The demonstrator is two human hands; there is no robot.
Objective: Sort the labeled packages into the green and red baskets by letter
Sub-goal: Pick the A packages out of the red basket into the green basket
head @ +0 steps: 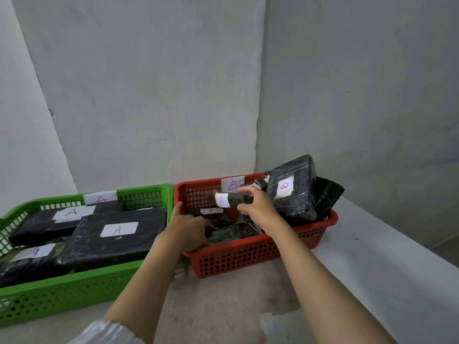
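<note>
At far left, a green basket (74, 289) sits on a pale surface (372, 281) against a grey wall (149, 83). A white tag (100, 197) on its back rim bears a red "A". Black-wrapped packages fill it: a rear one (49, 225) has a white label reading "A", a big flat one (116, 240) in front carries a white label with a blue "A", and a low one (29, 259) at the left edge shows a label with a partly legible "A".

Just right of it, touching side to side, stands a red basket (248, 256). Its back rim holds a white tag (232, 184) marked "B". The left hand (188, 229) reaches over the near left corner, fingers curled down among dark packages inside; whether it grips one I cannot tell. A small label (211, 211) lies on a package beyond it, its letter too blurred to read.

The right hand (258, 207) holds a slim dark roll (231, 198) above the red basket, fingers and thumb curled round its right end; a white band on the roll has writing that is blurred.

Farther right, a bulky black package (293, 192) leans tilted on the basket's back right corner, its white label showing a red "B" turned sideways. Another dark package (327, 194) pokes out behind it, over the rim.
</note>
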